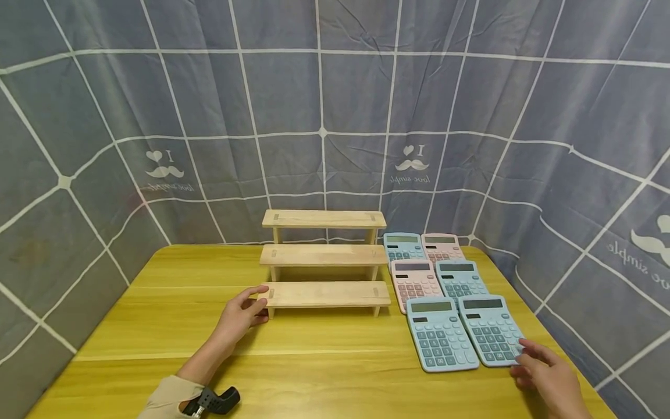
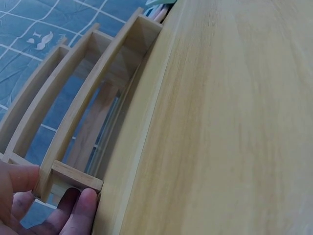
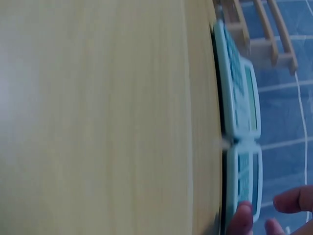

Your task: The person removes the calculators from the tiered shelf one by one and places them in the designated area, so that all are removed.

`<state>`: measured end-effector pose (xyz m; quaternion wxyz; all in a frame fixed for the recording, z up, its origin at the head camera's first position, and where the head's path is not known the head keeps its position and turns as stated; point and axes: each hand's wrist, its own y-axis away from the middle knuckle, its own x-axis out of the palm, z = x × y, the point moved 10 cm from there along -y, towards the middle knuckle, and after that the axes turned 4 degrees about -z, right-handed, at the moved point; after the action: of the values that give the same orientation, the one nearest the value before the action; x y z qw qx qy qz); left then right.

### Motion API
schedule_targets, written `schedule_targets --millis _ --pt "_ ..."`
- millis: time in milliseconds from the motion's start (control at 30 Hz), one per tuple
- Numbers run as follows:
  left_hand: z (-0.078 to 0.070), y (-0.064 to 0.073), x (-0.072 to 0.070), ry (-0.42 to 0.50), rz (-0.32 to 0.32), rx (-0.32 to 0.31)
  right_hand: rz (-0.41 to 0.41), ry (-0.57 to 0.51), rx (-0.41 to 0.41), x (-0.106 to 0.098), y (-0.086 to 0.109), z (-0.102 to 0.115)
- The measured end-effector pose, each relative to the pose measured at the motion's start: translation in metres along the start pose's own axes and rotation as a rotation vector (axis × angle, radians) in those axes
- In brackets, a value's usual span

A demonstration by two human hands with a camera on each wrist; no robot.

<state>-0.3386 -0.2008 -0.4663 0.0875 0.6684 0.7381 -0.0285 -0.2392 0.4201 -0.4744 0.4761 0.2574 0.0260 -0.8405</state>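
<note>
A three-step wooden display stand (image 1: 324,294) stands on the table. My left hand (image 1: 242,314) holds the left end of its lowest step. In the left wrist view the thumb (image 2: 22,177) lies along that step's end, while the other fingers curl by the short leg (image 2: 78,176). My right hand (image 1: 546,372) is at the lower right edge of a blue calculator (image 1: 492,331), its fingers loosely bent. The right wrist view has a fingertip (image 3: 242,215) overlapping this calculator, with the other fingers apart. Another blue calculator (image 1: 442,334) lies just left of it.
Behind the front pair lie more calculators in rows: a pink one (image 1: 416,282) beside a blue one (image 1: 460,279), then a blue one (image 1: 403,245) beside a pink one (image 1: 442,247). A grey checked curtain (image 1: 293,105) encloses the yellow wood-grain table (image 1: 183,291) at the back and sides.
</note>
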Motion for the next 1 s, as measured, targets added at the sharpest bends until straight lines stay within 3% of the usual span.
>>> schedule_targets --millis 100,233,367,733,1000 --pt "0.0 0.0 0.0 0.003 0.001 -0.003 -0.024 -0.034 0.034 -0.006 -0.007 -0.006" --pt "0.0 0.001 -0.001 0.0 0.0 -0.003 0.021 -0.017 0.062 -0.005 -0.014 -0.011" --pt "0.001 0.001 -0.001 -0.005 0.0 -0.002 0.07 0.03 0.038 -0.002 -0.021 -0.011" --pt "0.0 0.002 -0.003 -0.003 0.0 0.007 0.108 0.125 -0.031 0.006 -0.023 -0.005" --pt "0.003 0.001 -0.002 0.005 0.004 -0.001 0.086 0.183 -0.018 0.008 -0.028 -0.009"
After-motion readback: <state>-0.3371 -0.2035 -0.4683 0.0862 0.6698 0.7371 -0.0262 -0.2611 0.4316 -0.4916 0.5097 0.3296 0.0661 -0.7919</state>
